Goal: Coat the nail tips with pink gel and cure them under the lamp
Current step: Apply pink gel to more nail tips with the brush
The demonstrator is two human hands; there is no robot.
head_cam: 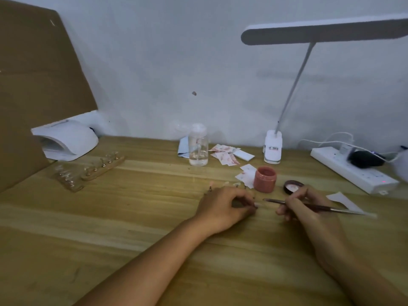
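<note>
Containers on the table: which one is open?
The pink jar, mid-table: its lid lies off to its right. The clear bottle behind it is capped.

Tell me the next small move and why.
Probably bring the brush in the right hand leftward onto the nail tip that the left hand pinches: its bristles point at the tip, just short of touching it.
</note>
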